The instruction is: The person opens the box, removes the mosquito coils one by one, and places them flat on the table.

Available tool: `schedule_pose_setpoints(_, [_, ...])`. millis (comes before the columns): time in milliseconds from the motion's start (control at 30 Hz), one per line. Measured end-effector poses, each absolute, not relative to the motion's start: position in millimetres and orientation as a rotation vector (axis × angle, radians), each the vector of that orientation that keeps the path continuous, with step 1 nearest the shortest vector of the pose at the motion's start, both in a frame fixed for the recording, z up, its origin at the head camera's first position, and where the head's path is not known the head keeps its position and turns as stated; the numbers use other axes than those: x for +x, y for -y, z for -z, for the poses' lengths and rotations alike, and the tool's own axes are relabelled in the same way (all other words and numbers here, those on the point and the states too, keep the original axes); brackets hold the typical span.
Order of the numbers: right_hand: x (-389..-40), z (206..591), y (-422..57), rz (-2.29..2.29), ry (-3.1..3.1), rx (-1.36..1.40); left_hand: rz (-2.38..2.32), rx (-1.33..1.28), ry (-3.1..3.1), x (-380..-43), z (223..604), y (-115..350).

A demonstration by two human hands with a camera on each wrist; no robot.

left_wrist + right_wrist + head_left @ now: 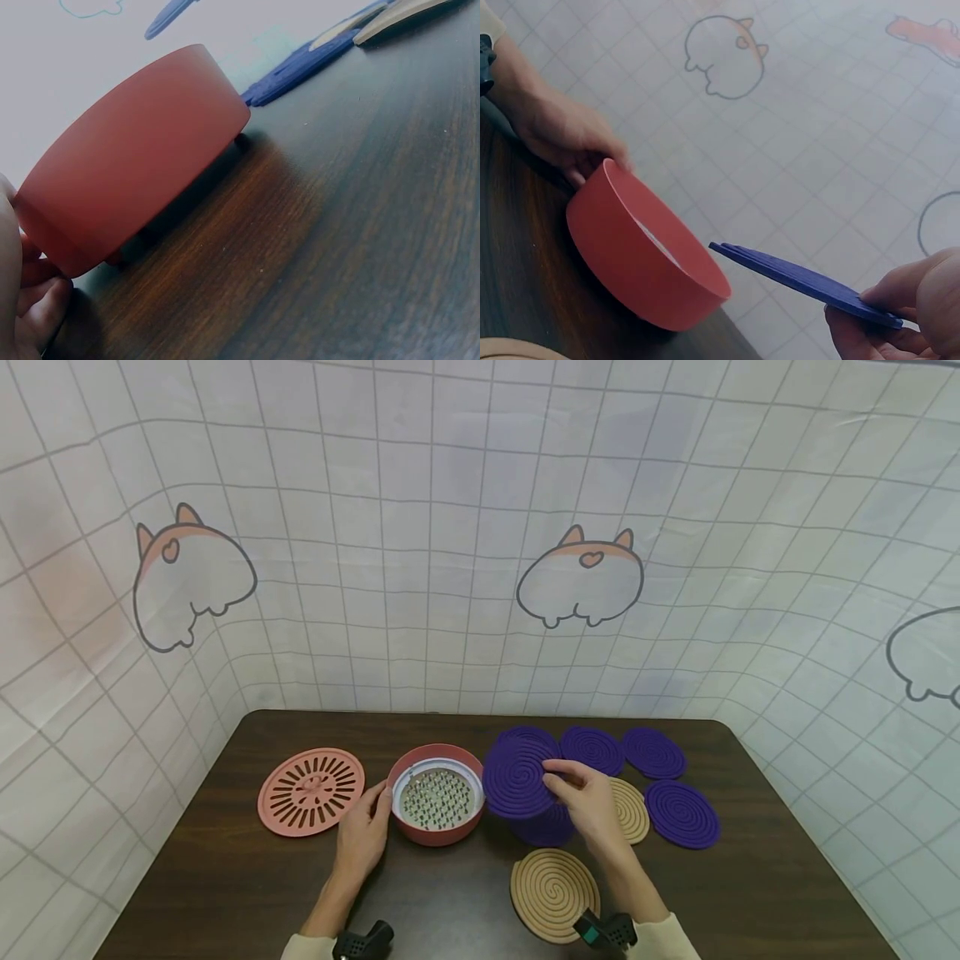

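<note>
My left hand [362, 833] grips the left side of a red round mosquito coil holder [433, 837], thumb near the rim and fingers low on its wall. Inside the holder sits a white ring [397, 797] around a grey-green, studded-looking disc [438, 797]. My right hand [588, 799] pinches a flat purple mosquito coil [517, 779] by its right edge, between thumb and fingers. This coil hangs above the table just right of the holder, nearly edge-on in the right wrist view, and partly covers other purple coils.
A pink slotted lid [285, 818] lies left of the holder on the dark wooden table [442, 902]. Several purple coils [682, 814] spread across the right side. One tan coil [553, 893] lies in front, partly under the right wrist; another tan coil [632, 810] lies behind the right hand.
</note>
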State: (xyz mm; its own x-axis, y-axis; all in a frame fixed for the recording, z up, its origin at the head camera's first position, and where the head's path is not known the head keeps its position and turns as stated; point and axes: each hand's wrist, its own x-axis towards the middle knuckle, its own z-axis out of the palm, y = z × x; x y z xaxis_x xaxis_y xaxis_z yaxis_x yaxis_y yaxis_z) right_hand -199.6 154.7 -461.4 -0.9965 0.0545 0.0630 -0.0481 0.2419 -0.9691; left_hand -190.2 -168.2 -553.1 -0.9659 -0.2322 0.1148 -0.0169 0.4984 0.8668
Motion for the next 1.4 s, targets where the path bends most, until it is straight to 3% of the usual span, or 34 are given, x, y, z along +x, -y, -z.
schedule_pose_setpoints(1400, [-166, 470, -218, -1.807, 2.402, -0.21, 1.473, 0.224, 2.516, -189, 554, 169])
